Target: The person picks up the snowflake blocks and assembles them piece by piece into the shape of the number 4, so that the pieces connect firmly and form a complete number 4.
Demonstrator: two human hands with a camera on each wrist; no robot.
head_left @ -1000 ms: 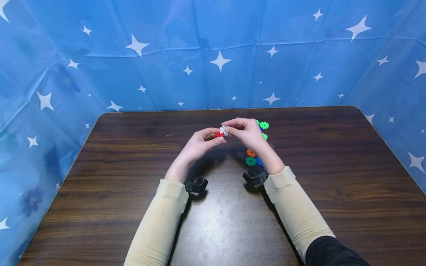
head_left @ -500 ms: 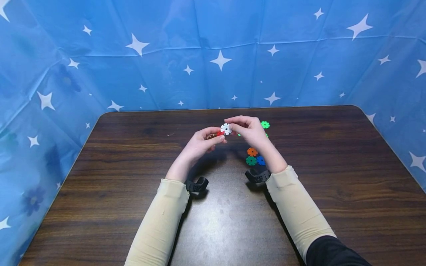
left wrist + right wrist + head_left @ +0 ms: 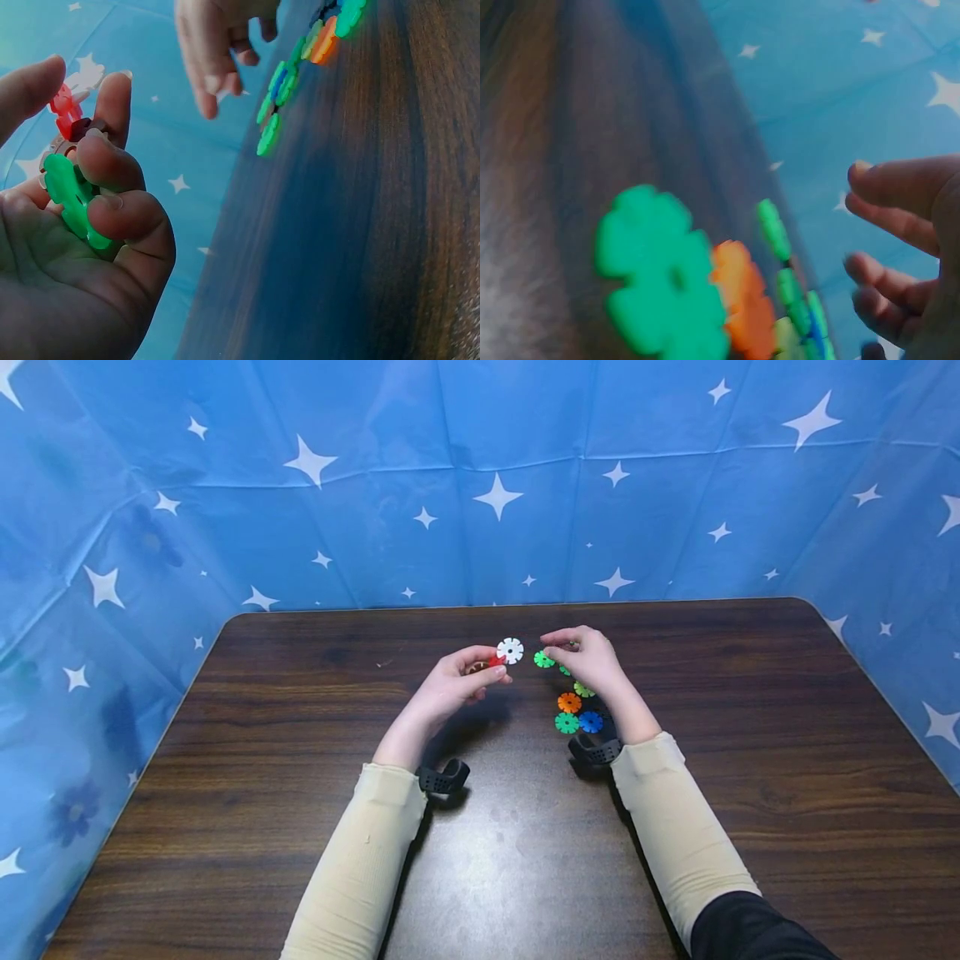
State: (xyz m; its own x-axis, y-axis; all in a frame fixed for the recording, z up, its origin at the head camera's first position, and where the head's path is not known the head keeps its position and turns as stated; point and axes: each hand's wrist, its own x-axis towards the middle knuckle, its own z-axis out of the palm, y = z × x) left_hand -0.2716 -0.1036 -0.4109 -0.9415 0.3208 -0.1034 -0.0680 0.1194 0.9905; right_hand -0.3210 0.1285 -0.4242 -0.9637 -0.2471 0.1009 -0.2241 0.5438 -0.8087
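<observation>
My left hand pinches a small joined cluster of notched plastic snowflake discs, held up off the table. A white disc stands at its outer end, linked to a red disc. In the left wrist view a brown disc and a green disc of the cluster sit in the palm, partly hidden by curled fingers. My right hand holds nothing. Its thumb and fingers are apart in the right wrist view, and in the head view it hovers by a bright green disc.
Loose discs lie under and near the right hand: an orange disc, a dark green disc, a blue disc and several more greens. The dark wooden table meets a blue starred curtain behind. Each wrist wears a black band.
My right hand has let go of the white disc and moved right, over the loose discs. The left hand keeps its hold on the cluster, nearly still; the white disc now faces the head camera.
</observation>
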